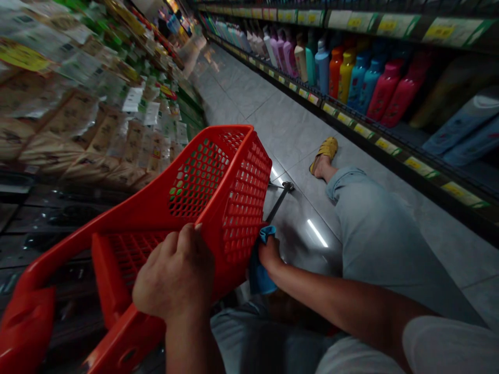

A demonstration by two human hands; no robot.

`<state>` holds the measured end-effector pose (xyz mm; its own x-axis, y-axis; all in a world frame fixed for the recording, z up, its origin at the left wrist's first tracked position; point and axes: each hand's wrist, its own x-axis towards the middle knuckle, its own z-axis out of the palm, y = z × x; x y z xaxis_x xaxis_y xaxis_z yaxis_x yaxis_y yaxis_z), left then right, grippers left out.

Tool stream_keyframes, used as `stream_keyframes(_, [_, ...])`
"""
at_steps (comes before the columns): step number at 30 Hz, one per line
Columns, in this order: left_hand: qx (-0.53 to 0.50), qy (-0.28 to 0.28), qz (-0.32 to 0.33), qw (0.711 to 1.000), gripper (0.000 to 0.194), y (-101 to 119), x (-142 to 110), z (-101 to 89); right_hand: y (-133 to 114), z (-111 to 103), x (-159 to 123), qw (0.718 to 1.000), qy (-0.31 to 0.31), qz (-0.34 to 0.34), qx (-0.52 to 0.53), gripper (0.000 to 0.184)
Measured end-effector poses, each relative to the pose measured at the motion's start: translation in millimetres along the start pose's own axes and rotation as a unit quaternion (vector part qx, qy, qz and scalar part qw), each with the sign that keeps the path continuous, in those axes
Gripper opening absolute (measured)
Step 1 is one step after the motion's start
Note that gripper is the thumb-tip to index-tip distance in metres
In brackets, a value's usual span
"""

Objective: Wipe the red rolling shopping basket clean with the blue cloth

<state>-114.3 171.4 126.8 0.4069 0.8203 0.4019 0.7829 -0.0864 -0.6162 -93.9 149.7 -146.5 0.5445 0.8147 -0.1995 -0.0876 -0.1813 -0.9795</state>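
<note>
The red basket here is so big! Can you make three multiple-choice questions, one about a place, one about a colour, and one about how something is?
1. Where is the blue cloth? A: on the floor; B: in the right hand; C: on a shelf.
2. What colour is the shopping basket? A: green; B: yellow; C: red.
3. What is the left hand doing? A: gripping the basket's rim; B: resting on the floor; C: lying inside the basket.

Answers: 1 B, the fingers hold it against the basket. 2 C, its mesh wall shows red. 3 A, the fingers curl over the rim.
</note>
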Motion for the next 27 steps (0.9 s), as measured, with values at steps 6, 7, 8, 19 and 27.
stream_keyframes(6, [-0.003,0.045,0.039,0.998,0.022,-7,0,4.9,-82,-5,97,0.995,0.086,0.038,0.032,0.047])
stream_keyframes(7, [-0.002,0.053,0.043,0.998,0.020,-8,1,6.3,-96,-10,102,0.995,0.093,0.021,0.040,0.053])
stream_keyframes(8, [-0.001,0.059,0.048,0.997,0.018,-9,1,7.4,-109,-16,101,0.994,0.093,-0.011,0.047,0.058])
stream_keyframes(19, [-0.041,0.118,0.110,0.986,0.014,-25,-16,2.9,-147,-77,165,0.964,0.175,-0.190,0.056,0.060])
stream_keyframes(27, [-0.065,0.151,0.161,0.973,0.026,-40,-19,3.6,-169,-111,148,0.950,0.090,-0.293,0.053,0.054])
